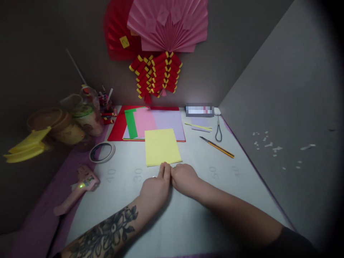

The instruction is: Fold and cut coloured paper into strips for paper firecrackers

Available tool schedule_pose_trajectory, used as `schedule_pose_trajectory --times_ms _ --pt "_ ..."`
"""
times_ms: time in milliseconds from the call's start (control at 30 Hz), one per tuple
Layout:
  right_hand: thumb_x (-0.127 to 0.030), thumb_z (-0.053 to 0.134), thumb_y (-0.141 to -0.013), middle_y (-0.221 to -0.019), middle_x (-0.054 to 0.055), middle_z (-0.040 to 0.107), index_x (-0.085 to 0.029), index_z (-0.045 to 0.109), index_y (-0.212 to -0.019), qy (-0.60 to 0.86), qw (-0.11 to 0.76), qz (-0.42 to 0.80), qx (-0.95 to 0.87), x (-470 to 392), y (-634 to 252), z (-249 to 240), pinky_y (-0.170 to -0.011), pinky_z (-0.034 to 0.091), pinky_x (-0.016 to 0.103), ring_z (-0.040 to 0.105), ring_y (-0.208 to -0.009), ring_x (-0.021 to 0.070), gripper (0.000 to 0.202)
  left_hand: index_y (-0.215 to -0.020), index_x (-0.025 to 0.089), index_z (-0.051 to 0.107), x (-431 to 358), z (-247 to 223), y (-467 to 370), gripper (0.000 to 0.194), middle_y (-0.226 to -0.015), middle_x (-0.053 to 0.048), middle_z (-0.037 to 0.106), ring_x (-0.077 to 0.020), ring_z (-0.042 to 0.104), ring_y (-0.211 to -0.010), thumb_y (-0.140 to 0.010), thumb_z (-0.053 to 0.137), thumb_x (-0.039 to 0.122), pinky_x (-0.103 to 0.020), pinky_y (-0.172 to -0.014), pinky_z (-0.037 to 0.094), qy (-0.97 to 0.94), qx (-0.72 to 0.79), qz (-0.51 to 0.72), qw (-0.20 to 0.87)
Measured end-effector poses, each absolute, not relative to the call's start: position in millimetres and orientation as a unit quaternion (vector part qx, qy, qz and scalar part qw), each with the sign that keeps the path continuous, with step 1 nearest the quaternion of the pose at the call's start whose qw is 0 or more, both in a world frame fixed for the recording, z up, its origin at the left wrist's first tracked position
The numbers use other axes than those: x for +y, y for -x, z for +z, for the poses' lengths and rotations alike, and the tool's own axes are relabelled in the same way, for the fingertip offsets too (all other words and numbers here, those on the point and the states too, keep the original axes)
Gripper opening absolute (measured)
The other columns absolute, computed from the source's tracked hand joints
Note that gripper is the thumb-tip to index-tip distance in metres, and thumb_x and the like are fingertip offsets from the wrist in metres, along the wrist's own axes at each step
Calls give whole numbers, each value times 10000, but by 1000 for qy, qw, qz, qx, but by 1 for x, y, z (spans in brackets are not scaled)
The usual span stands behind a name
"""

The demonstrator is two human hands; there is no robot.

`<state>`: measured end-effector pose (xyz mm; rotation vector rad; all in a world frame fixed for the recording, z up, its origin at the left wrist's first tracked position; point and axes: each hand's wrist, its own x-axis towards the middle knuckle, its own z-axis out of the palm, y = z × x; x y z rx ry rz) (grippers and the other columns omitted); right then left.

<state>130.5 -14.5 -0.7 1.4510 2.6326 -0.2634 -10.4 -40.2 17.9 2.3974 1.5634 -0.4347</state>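
A square sheet of yellow paper (162, 147) lies on the white work surface, overlapping a stack of coloured sheets. My left hand (157, 188) is at its near edge, two fingers pressed together with their tips against the paper. Right beside it, my right hand (185, 177) is closed in a fist near the paper's lower right corner, touching the left fingers. What the right fingers hold, if anything, is hidden. Beyond the paper are a lilac sheet (169, 120), a pink sheet (145, 122) and a green piece (130, 123) on red paper (115, 129).
A craft knife (219, 148), thin paper strips (200, 126) and a looped strap (218, 132) lie to the right. On the left are a tape roll (102, 152), a pink glue gun (77, 191), and cups (87, 118). Red paper firecrackers (161, 75) hang on the wall.
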Motion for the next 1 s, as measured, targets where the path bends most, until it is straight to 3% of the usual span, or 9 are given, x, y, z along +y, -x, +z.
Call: schedule_pose_trajectory --times_ms 200,400,500,600,700,767,867,1000 --pt "-249 379 -911 -821 113 706 -134 446 -1367 -489 57 -81 867 -17 -131 1 -632 412 318 642 -752 246 475 -1455 126 304 -42 23 15 623 -1478 -248 292 -269 700 -698 -835 327 67 -388 -559 548 -805 553 -186 108" --pt "-251 382 -915 -825 117 704 -149 429 -1386 -491 62 -83 865 -17 -133 1 -633 412 318 640 -754 243 484 -1246 113 533 -44 26 19 449 -1442 -307 316 -264 704 -703 -844 341 62 -366 -564 540 -781 582 -202 99" --pt "-241 378 -913 -816 119 703 -139 424 -1390 -488 64 -87 866 -17 -133 2 -630 412 319 636 -745 240 489 -1158 97 568 -43 31 22 402 -1424 -331 332 -268 704 -699 -841 327 47 -349 -548 528 -771 592 -213 99" --pt "-238 369 -914 -805 114 701 -136 426 -1389 -487 61 -79 867 -18 -132 1 -624 410 320 632 -734 242 488 -1109 95 569 -41 39 25 345 -1316 -334 474 -294 701 -713 -877 315 101 -362 -544 521 -766 603 -199 100" --pt "-238 389 -908 -807 115 699 -136 424 -1388 -487 63 -79 868 -18 -132 0 -632 410 314 630 -736 236 491 -1086 119 564 -40 42 25 318 -1134 -266 605 -289 692 -706 -906 306 164 -379 -566 523 -776 603 -150 111" --pt "-238 412 -900 -809 116 700 -136 425 -1385 -486 60 -79 869 -18 -132 -1 -640 410 308 632 -749 232 495 -1126 134 554 -39 38 24 330 -1232 -250 561 -256 692 -706 -890 324 143 -364 -585 530 -798 577 -128 118" --pt "-224 407 -903 -800 118 699 -119 419 -1386 -481 49 -71 872 -18 -132 -3 -642 409 308 631 -762 231 494 -1203 141 533 -38 28 22 390 -1440 -228 386 -234 692 -693 -856 357 113 -354 -567 540 -831 524 -142 120" --pt "-193 392 -902 -796 116 698 -100 411 -1391 -460 48 -60 885 -18 -132 -6 -624 411 323 622 -748 239 498 -1289 145 483 -34 18 21 448 -1465 -204 365 -226 688 -664 -860 357 115 -362 -555 547 -846 503 -144 106"
